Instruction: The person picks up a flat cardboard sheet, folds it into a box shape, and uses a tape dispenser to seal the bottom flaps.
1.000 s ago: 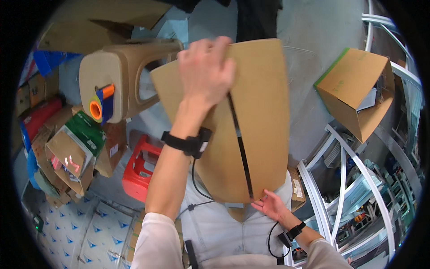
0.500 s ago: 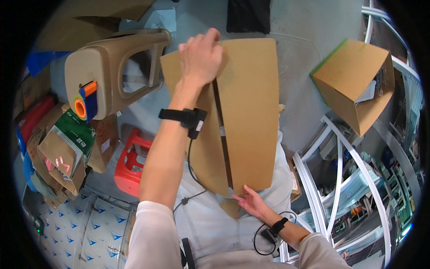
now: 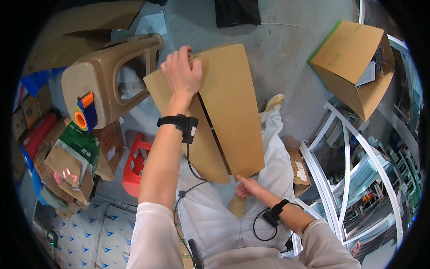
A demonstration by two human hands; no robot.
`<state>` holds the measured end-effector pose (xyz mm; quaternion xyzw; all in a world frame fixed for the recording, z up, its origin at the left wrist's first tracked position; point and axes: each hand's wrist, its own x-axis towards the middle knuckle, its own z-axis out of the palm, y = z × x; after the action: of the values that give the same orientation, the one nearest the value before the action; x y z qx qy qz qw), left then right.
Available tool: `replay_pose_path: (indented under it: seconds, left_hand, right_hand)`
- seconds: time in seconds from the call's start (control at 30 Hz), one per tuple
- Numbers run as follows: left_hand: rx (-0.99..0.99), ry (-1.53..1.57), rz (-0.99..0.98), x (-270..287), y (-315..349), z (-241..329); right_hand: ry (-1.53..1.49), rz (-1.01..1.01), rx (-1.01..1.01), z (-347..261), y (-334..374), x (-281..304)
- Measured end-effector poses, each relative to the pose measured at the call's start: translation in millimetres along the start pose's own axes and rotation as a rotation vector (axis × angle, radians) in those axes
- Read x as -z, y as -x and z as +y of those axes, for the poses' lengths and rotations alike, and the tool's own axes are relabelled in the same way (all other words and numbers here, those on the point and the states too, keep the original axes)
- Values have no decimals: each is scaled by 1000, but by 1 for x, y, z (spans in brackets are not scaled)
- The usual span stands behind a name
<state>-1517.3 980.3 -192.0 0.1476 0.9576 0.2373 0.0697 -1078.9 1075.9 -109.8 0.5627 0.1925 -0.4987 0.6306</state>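
Note:
A brown cardboard box (image 3: pixel 233 112) rests over my lap, with two flaps nearly meeting along a dark, narrow slit. My left hand (image 3: pixel 181 74) grips its far edge near the top of the slit, fingers bent over the rim. At the near edge, my right hand (image 3: pixel 248 186) holds the box by the corner of the right flap, thumb on top and fingers curled beneath. A small tan cardboard piece (image 3: pixel 237 206) shows under the near end, between my legs. The inside of the box is hidden apart from the dark slit.
On the left stand a beige plastic stool (image 3: pixel 85 94) with a tape dispenser (image 3: pixel 85 112) on it, a red stool (image 3: pixel 136 168) and stacked cartons (image 3: pixel 74 157). An open carton (image 3: pixel 347 62) and white metal frames (image 3: pixel 322 179) are on the right. A black bag-like thing (image 3: pixel 237 12) lies ahead.
The box has shifted left and tilted, and both hands have moved with it, keeping their hold. The view has shifted slightly, and my shoe now shows beyond the box's right side.

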Motion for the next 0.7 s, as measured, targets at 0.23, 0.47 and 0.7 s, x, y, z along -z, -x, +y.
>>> replay_pose_path:
  seconds: [0.23, 0.47, 0.7]
  left_hand:
    - [-43, 217, 186, 26, 40, -4]
    - [258, 163, 91, 38, 87, -18]
    - [316, -154, -129, 11, 85, -10]
  right_hand:
    - [793, 719, 944, -174, 116, -2]
    - [1511, 1056, 1520, -336, 175, -39]
    - [1567, 1149, 1410, -348, 164, -42]
